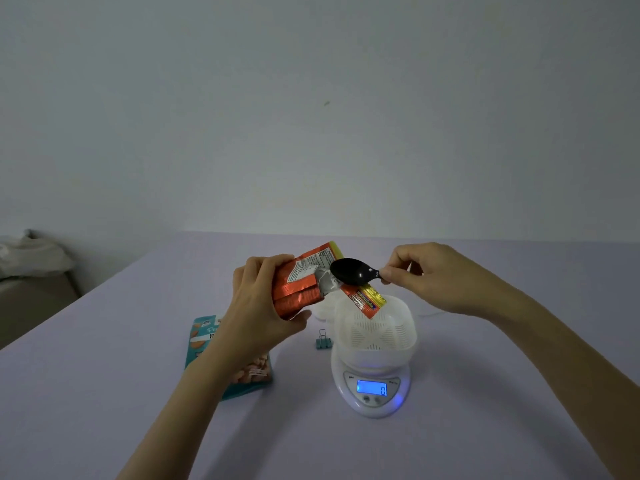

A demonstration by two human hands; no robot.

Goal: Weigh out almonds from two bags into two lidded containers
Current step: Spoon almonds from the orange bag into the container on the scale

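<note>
Two hands meet above a pale lilac bench (104, 375). The left hand (256, 299) has its grip wrapped round a crinkled orange foil bag (298, 289), tilted with its torn mouth toward three o'clock. The right hand (436, 275) pinches the handle of a black plastic spoon (349, 270), whose bowl is at that mouth. Below them, a white slotted bowl (375, 332) sits on a white digital scale (372, 389). At the scale's nine o'clock a flat teal bag (204, 337) lies on the bench. A small teal binder clip (322, 339) stands just beside the scale at ten o'clock.
</note>
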